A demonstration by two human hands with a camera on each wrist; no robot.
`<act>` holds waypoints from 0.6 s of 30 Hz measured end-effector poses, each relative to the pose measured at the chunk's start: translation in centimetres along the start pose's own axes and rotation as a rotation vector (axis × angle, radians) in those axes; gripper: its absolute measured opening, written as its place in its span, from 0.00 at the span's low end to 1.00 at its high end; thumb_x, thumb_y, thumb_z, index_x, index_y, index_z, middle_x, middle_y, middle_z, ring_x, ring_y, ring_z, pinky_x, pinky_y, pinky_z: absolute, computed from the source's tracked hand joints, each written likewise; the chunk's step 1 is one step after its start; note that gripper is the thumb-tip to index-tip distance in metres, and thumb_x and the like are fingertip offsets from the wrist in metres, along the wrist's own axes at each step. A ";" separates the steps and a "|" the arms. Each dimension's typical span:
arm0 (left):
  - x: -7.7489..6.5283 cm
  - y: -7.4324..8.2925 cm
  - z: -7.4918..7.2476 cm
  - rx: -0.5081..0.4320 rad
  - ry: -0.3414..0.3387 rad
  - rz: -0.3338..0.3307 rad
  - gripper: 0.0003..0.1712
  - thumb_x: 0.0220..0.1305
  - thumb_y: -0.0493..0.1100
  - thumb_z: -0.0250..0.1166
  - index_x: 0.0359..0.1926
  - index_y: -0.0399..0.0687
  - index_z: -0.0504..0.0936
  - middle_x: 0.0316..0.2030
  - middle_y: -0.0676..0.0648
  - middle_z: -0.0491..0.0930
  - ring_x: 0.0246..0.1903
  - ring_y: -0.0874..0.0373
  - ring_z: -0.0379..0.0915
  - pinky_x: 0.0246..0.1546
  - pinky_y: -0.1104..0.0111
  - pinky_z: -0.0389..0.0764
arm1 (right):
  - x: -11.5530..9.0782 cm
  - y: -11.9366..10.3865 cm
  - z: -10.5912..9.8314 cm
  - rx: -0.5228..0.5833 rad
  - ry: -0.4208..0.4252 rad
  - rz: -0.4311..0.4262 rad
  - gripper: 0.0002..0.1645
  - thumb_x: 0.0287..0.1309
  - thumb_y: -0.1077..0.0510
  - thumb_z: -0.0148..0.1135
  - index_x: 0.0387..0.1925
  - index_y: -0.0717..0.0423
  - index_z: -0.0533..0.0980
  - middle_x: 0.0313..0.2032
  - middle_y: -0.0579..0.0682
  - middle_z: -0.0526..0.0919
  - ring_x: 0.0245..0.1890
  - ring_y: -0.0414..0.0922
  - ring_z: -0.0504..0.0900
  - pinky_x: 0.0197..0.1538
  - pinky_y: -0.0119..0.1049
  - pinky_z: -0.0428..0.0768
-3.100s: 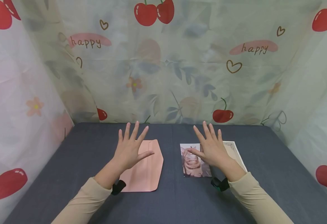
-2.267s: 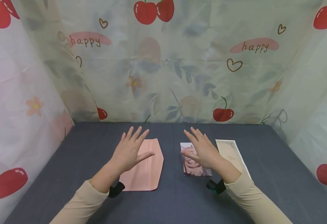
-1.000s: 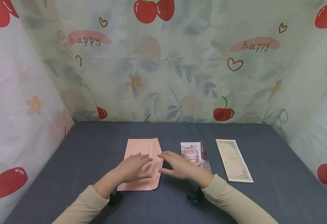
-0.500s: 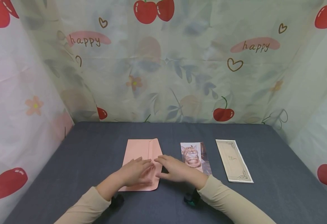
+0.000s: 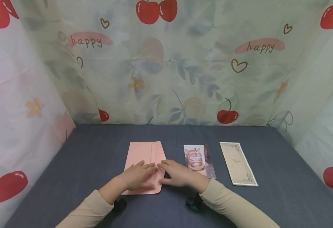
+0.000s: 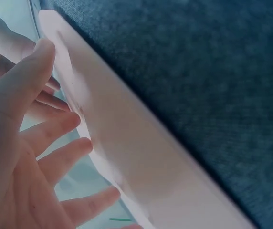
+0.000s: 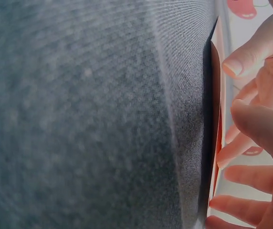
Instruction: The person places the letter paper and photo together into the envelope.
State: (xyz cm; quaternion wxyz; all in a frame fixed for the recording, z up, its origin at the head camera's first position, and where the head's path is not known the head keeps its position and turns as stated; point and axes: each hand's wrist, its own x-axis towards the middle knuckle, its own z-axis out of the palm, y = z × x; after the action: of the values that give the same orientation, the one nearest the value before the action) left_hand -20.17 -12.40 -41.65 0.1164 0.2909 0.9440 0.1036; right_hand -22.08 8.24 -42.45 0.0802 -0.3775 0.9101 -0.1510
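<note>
A pink envelope (image 5: 139, 152) lies flat on the dark tablecloth, its flap side to the right. Above its lower half is my left hand (image 5: 139, 175), fingers spread and slightly bent, fingertips on or just over the paper near the flap fold. My right hand (image 5: 177, 173) reaches in from the right, its fingertips at the flap's edge and close to the left fingers. Both wrist views show loosely bent fingers beside the envelope (image 6: 122, 138), whose edge (image 7: 216, 81) stands slightly off the cloth in the right wrist view. Whether the right fingertips touch the flap, I cannot tell.
Right of the envelope lies a cat photo card (image 5: 196, 160), partly covered by the right hand and wrist. Farther right is a long beige card (image 5: 238, 163) with ornamental corners. A printed curtain (image 5: 166, 79) closes off the back and sides of the table.
Both hands have come down and inward from a raised, spread pose, the right moving left off the photo to the envelope's flap edge. In the last half second they shift only slightly.
</note>
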 end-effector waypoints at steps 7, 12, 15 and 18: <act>0.1 -0.1 0.2 -0.006 -0.015 -0.041 0.38 0.56 0.64 0.61 0.64 0.52 0.68 0.67 0.47 0.64 0.66 0.34 0.57 0.57 0.37 0.64 | 0.0 -0.1 0.2 -0.043 -0.044 0.012 0.37 0.57 0.43 0.60 0.62 0.61 0.67 0.64 0.62 0.67 0.65 0.55 0.67 0.66 0.49 0.67; 0.1 -0.1 0.3 -0.016 -0.020 -0.046 0.41 0.54 0.66 0.62 0.64 0.53 0.68 0.67 0.47 0.64 0.66 0.34 0.55 0.58 0.37 0.64 | 0.0 -0.2 0.3 -0.063 -0.058 0.022 0.38 0.57 0.43 0.61 0.62 0.61 0.67 0.64 0.62 0.67 0.65 0.56 0.66 0.66 0.49 0.66; 0.1 -0.1 0.3 -0.011 -0.018 -0.044 0.41 0.52 0.67 0.62 0.64 0.53 0.68 0.67 0.46 0.64 0.66 0.34 0.55 0.57 0.37 0.65 | 0.0 -0.3 0.3 -0.066 -0.058 0.028 0.38 0.57 0.42 0.61 0.62 0.61 0.66 0.64 0.62 0.66 0.65 0.56 0.66 0.66 0.50 0.66; 0.0 0.0 0.2 0.007 -0.009 -0.035 0.42 0.52 0.67 0.63 0.64 0.52 0.69 0.67 0.45 0.64 0.66 0.33 0.55 0.56 0.38 0.67 | 0.0 -0.4 0.4 -0.074 -0.058 0.030 0.38 0.57 0.42 0.61 0.62 0.61 0.66 0.64 0.62 0.66 0.66 0.56 0.66 0.66 0.51 0.66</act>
State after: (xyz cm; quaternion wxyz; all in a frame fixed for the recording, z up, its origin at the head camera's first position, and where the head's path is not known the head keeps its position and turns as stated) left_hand -20.13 -12.39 -41.87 0.1216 0.2752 0.9488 0.0967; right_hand -21.74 7.90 -42.70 0.0948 -0.3705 0.9180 -0.1052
